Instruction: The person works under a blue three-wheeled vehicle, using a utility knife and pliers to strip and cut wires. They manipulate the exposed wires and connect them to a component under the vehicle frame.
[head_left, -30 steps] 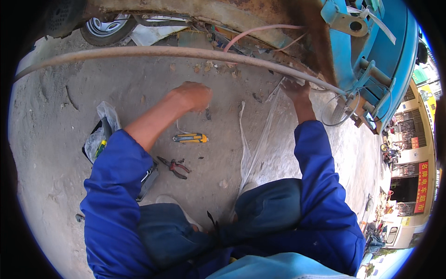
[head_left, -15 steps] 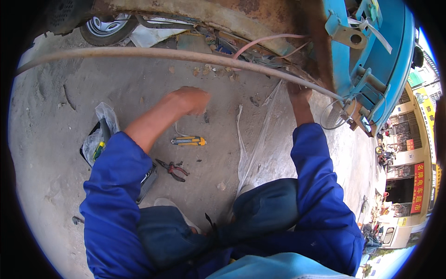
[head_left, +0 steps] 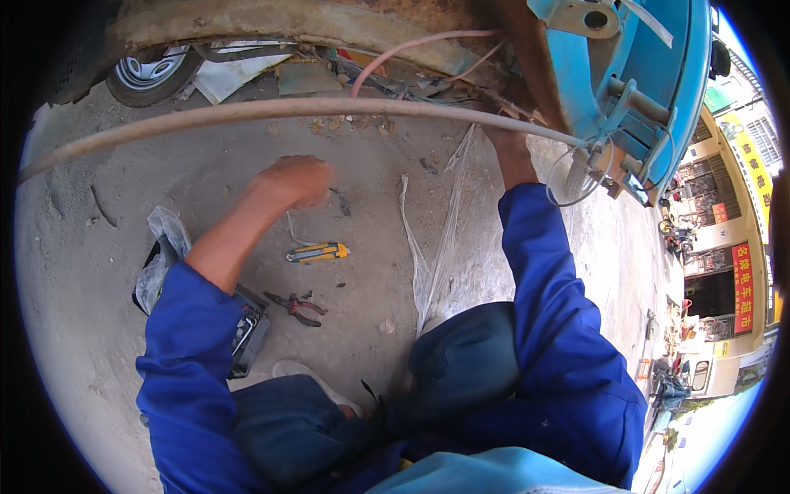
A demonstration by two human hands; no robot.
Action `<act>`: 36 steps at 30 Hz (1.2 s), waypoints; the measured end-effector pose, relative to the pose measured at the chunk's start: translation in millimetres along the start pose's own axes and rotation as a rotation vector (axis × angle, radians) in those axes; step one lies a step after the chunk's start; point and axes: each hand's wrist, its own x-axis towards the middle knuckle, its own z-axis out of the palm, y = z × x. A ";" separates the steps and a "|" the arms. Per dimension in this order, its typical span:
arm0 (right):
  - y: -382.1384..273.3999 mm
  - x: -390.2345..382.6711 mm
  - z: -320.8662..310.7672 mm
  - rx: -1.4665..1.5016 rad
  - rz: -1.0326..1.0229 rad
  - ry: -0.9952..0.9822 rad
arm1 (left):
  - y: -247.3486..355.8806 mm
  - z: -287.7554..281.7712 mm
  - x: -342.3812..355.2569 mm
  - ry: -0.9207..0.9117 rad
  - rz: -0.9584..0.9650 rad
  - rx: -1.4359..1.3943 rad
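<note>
My left hand (head_left: 300, 181) is curled closed and slightly blurred above the ground, beneath a long tan hose (head_left: 271, 108); whatever it holds, if anything, does not show. My right hand (head_left: 508, 142) reaches up under the hose's right part, by the rusty underside of a blue vehicle body (head_left: 568, 74). Its fingers are hidden there. Below my left hand, a yellow utility knife (head_left: 318, 252) and red-handled pliers (head_left: 295, 309) lie on the ground. A thin wire loop (head_left: 550, 193) hangs from the hose end near the blue frame.
An open dark toolbox (head_left: 249, 342) and a clear plastic bag (head_left: 167, 226) sit by my left forearm. Clear plastic film (head_left: 444, 247) stretches over the ground between my arms. A wheel (head_left: 152, 74) stands at the far left, and a pink hose (head_left: 411, 49) hangs ahead. Shopfronts (head_left: 720, 288) line the right.
The whole view has shifted, so the vehicle sits higher and further left. My left hand remains curled, moving a little left; my right hand stays up by the vehicle.
</note>
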 end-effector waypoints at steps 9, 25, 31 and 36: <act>-3.6 -15.9 0.8 -0.092 -0.187 -0.126 | 0.0 1.6 1.9 0.036 0.037 -0.001; -7.0 14.7 7.5 -0.057 -0.095 0.032 | -4.9 7.7 15.6 0.036 0.052 0.041; 2.4 53.0 -17.6 -0.163 -0.061 0.095 | 0.3 8.9 17.0 0.040 -0.008 0.017; 19.9 53.9 -57.4 -0.291 -0.001 0.127 | -0.2 0.6 14.8 0.025 0.024 0.035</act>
